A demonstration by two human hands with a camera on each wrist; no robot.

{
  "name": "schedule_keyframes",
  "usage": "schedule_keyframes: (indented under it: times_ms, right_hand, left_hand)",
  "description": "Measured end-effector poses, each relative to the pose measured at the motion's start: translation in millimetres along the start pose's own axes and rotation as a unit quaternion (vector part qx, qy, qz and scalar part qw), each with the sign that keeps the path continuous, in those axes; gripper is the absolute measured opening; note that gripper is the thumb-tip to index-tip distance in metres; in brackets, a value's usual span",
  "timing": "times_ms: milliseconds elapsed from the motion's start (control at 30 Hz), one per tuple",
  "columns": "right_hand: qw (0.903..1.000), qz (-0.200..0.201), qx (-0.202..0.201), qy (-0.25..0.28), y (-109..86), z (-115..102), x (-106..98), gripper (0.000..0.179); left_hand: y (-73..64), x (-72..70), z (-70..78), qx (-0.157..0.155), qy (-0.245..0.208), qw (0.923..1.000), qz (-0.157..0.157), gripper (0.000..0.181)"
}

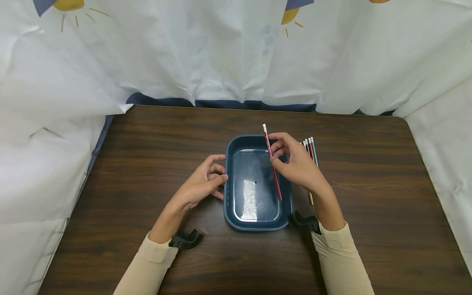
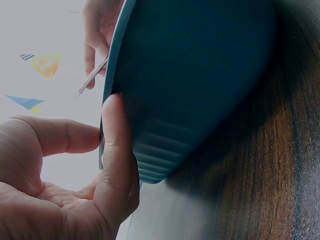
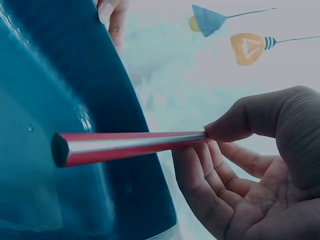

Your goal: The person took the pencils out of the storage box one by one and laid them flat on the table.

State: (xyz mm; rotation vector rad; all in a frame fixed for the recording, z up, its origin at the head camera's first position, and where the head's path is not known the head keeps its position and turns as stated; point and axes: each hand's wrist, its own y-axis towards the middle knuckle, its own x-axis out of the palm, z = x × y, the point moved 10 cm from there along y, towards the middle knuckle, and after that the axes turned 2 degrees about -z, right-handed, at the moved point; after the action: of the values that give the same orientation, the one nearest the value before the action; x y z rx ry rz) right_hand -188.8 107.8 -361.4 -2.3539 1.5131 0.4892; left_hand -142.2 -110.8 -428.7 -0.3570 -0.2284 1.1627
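Note:
My right hand (image 1: 295, 159) pinches a red pencil (image 1: 275, 180) between thumb and fingers. The pencil slants over the right part of a blue plastic tray (image 1: 241, 224), its white end pointing away from me. In the right wrist view, the pencil (image 3: 110, 145) shows a pale stripe and a dark, blunt near end. My left hand (image 1: 203, 180) holds the tray's left rim; the left wrist view has its fingertips on both sides of that rim (image 2: 116, 55). Inside, the tray's floor (image 1: 254, 184) is bare apart from a bright reflection.
Several more pencils (image 1: 312, 149) lie on the dark wooden table (image 1: 166, 135) right of the tray, partly hidden by my right hand and wrist. White curtains (image 1: 228, 53) with printed lamp shapes hang around the table's back and sides. A black wrist mount (image 1: 186, 239) sits on each arm.

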Motion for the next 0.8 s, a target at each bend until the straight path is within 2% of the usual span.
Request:
schedule_keyframes:
  times_ms: [200,400,567,800]
  right_hand:
    - [0.9996,0.006,0.014,0.024,-4.9,8.6,-1.2,0.052]
    - [0.9989,0.005,0.004,0.046,-8.5,10.9,-4.8,0.052]
    - [0.9982,0.007,-0.008,0.058,-15.8,12.5,-15.0,0.051]
    - [0.9978,0.043,-0.010,0.048,-20.0,16.0,-35.9,0.049]
  left_hand:
    - [1.0,2.4,-0.8,-0.002,-0.005,1.0000,-0.005,0.065]
    - [0.7,2.6,-0.1,0.000,-0.004,1.0000,-0.001,0.065]
    - [0.6,4.5,0.2,0.002,0.003,1.0000,-0.005,0.065]
    - [-1.4,-0.3,-0.9,-0.003,0.007,1.0000,0.004,0.065]
